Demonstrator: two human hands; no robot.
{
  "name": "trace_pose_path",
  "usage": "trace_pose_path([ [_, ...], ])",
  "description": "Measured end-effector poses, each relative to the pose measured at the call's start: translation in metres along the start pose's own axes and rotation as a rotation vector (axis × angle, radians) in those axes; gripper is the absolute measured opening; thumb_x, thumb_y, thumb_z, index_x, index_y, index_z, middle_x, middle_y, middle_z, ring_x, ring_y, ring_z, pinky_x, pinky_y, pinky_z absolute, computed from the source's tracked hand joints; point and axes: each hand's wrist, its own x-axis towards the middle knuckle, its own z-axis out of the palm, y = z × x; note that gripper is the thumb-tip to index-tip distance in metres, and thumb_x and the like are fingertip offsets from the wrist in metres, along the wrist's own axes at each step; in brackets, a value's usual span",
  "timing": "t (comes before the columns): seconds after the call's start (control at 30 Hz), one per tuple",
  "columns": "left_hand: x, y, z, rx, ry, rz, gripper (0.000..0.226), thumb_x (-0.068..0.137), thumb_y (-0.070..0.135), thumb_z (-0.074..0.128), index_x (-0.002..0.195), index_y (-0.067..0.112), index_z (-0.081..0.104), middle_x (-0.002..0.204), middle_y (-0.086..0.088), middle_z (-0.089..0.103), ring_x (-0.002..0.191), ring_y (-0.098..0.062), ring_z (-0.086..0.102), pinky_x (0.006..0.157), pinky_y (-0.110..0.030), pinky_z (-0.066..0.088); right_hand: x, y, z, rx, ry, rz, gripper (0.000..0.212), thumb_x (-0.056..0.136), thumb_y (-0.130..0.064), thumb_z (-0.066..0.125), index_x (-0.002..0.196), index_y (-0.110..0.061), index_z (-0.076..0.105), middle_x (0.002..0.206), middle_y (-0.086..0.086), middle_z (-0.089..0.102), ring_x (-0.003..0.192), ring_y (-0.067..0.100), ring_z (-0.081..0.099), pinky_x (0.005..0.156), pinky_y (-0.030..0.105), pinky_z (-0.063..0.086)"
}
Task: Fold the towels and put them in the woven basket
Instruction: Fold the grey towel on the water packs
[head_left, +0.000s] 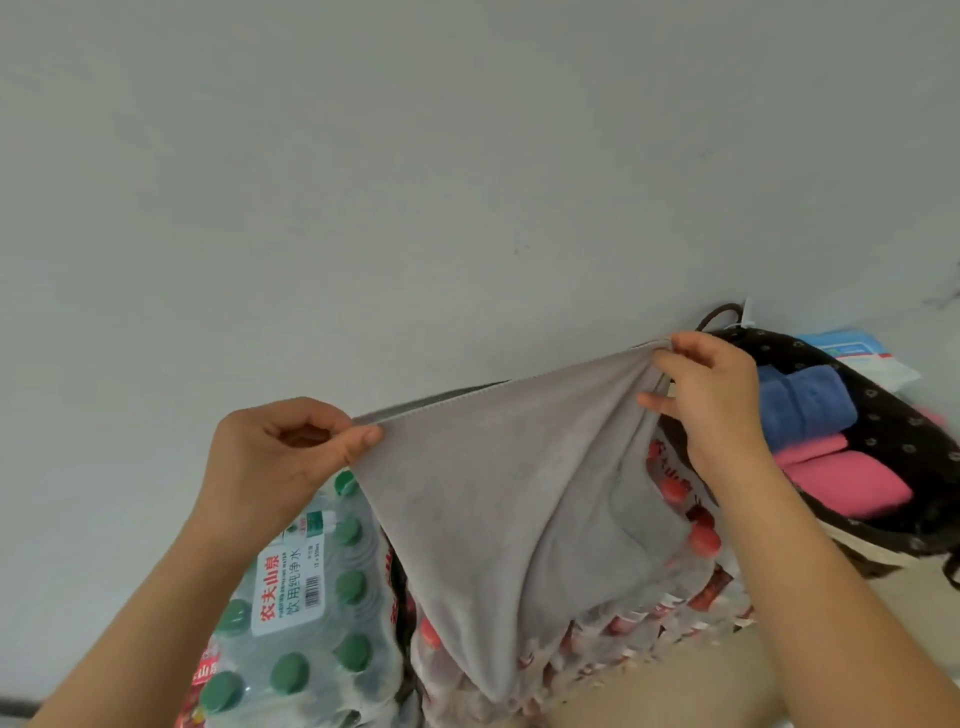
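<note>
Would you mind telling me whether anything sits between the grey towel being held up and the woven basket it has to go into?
Nothing visible blocks the way. The grey towel hangs from both hands, and the woven basket stands open just beyond the right hand, already holding folded blue and pink towels.

Two hands (275, 447); one grey towel (498, 493); one basket (893, 431); inside, one blue towel (802, 410), two pink (841, 480).

Both hands, the left hand (283, 447) and the right hand (711, 400), are bare, with no gloves, rings or watch showing, short plain fingernails, and bare forearms running to the near edge of the view with no sleeve in sight.
</note>
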Motion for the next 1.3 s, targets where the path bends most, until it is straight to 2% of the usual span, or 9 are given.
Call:
trace_pose_path([
  [0.17, -0.029, 0.018, -0.029, -0.117, 0.006, 0.053, 0.019, 0.061, 0.024, 0.082, 0.075, 0.017, 0.071, 0.070, -0.003, 0.070, 0.060, -0.010, 0.062, 0.053, -0.015, 0.050, -0.044, -0.022, -0.011, 0.081, 0.054, -0.027, 0.019, 0.092, -0.009, 0.050, 0.083, -0.022, 0.061, 0.083, -0.006, 0.057, 0.077, 0.010, 0.054, 0.054, 0.029, 0.053],
  [0.33, -0.047, 0.028, -0.064, -0.022, -0.205, 0.017, 0.016, 0.067, 0.031, 0.077, 0.082, 0.025, 0.077, 0.075, 0.004, 0.074, 0.073, -0.010, 0.069, 0.064, -0.011, 0.051, -0.087, -0.048, -0.027, -0.062, 0.093, -0.166, 0.014, 0.081, -0.015, 0.050, 0.072, -0.020, 0.059, 0.070, -0.006, 0.050, 0.069, 0.011, 0.043, 0.067, 0.036, 0.040],
  [0.47, -0.054, 0.036, -0.084, -0.189, -0.236, 0.067, 0.015, 0.069, 0.031, 0.068, 0.075, 0.018, 0.074, 0.068, 0.003, 0.070, 0.061, -0.008, 0.060, 0.059, -0.014, 0.048, -0.111, -0.086, -0.043, -0.135, 0.028, -0.273, 0.010, 0.076, -0.018, 0.051, 0.070, -0.011, 0.053, 0.065, 0.005, 0.037, 0.061, 0.019, 0.031, 0.052, 0.029, 0.023],
  [0.6, -0.037, 0.034, -0.085, -0.109, -0.164, 0.103, 0.010, 0.074, 0.031, 0.069, 0.074, 0.021, 0.071, 0.060, 0.007, 0.063, 0.053, -0.003, 0.047, 0.054, -0.013, 0.041, -0.101, -0.097, -0.048, -0.181, -0.038, -0.223, 0.018, 0.081, -0.015, 0.056, 0.066, -0.022, 0.062, 0.061, 0.001, 0.044, 0.057, 0.016, 0.036, 0.048, 0.021, 0.029],
  [0.7, -0.010, 0.009, -0.059, 0.126, -0.121, 0.076, 0.010, 0.082, 0.023, 0.071, 0.072, 0.024, 0.071, 0.066, 0.010, 0.068, 0.058, -0.002, 0.055, 0.062, -0.019, 0.043, -0.066, -0.063, -0.035, -0.291, -0.094, -0.120, 0.022, 0.085, -0.010, 0.057, 0.068, -0.020, 0.064, 0.062, -0.004, 0.051, 0.057, 0.012, 0.041, 0.055, 0.026, 0.035],
  [0.87, 0.036, -0.068, 0.017, 0.483, -0.187, -0.064, 0.010, 0.086, 0.027, 0.068, 0.076, 0.029, 0.069, 0.074, 0.012, 0.068, 0.069, -0.006, 0.061, 0.058, -0.014, 0.040, 0.000, 0.045, -0.003, -0.415, -0.184, 0.186, 0.013, 0.092, -0.009, 0.056, 0.102, -0.012, 0.064, 0.088, 0.004, 0.058, 0.079, 0.018, 0.056, 0.054, 0.033, 0.055],
  [1.0, 0.058, -0.107, 0.055, 0.616, -0.129, -0.125, 0.009, 0.087, 0.028, 0.064, 0.082, 0.021, 0.068, 0.076, 0.005, 0.068, 0.071, -0.017, 0.059, 0.063, -0.026, 0.039, 0.040, 0.102, 0.019, -0.594, -0.174, 0.115, 0.011, 0.089, -0.013, 0.058, 0.092, -0.016, 0.068, 0.093, 0.009, 0.067, 0.079, 0.028, 0.066, 0.074, 0.050, 0.058],
  [1.13, 0.068, -0.129, 0.073, 0.732, -0.077, -0.049, 0.009, 0.085, 0.019, 0.061, 0.078, 0.014, 0.060, 0.072, -0.002, 0.063, 0.068, -0.028, 0.056, 0.064, -0.034, 0.046, 0.065, 0.126, 0.042, -0.745, -0.171, 0.031, 0.013, 0.087, -0.018, 0.062, 0.093, -0.013, 0.072, 0.096, 0.008, 0.071, 0.086, 0.029, 0.066, 0.080, 0.044, 0.055],
  [1.3, 0.065, -0.155, 0.081, 0.834, -0.044, 0.093, 0.019, 0.076, 0.004, 0.068, 0.066, 0.010, 0.053, 0.064, -0.003, 0.054, 0.050, -0.027, 0.046, 0.045, -0.031, 0.040, 0.074, 0.145, 0.059, -0.797, -0.176, -0.032, 0.003, 0.085, -0.017, 0.065, 0.085, -0.014, 0.064, 0.082, 0.001, 0.067, 0.081, 0.022, 0.063, 0.076, 0.034, 0.052],
])
